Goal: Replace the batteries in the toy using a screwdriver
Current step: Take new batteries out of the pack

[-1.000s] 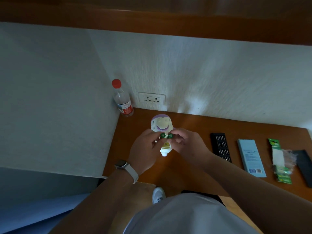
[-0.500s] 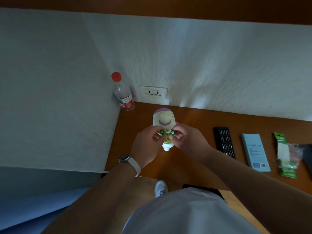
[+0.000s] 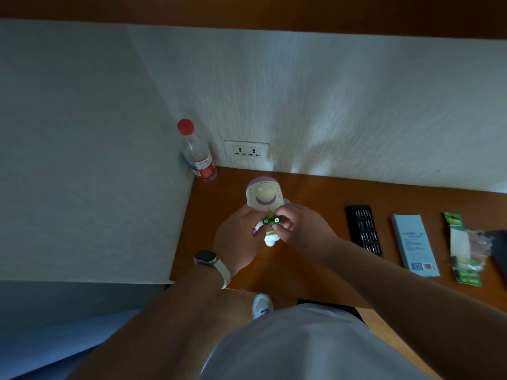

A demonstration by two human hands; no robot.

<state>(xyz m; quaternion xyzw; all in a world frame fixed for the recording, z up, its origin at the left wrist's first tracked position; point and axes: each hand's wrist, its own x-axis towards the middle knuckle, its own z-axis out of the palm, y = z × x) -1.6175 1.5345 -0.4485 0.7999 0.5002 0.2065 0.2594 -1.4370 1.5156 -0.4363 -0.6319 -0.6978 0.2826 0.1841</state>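
Wooden desk (image 3: pixel 310 193), white walls (image 3: pixel 329 105), left hand (image 3: pixel 236 238) and right hand (image 3: pixel 304 231) pinching green batteries (image 3: pixel 265 221) over toy (image 3: pixel 264 194)

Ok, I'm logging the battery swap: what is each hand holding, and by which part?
The left hand pinches the left green battery and the right hand the right green battery, each by its sides, end caps bare, over the toy.

No wording is being shown sharply enough to be read. Print is being carried by the bottle label (image 3: pixel 204 168), the pale blue box (image 3: pixel 414 248) and the green battery pack (image 3: pixel 463 270), all blurred.
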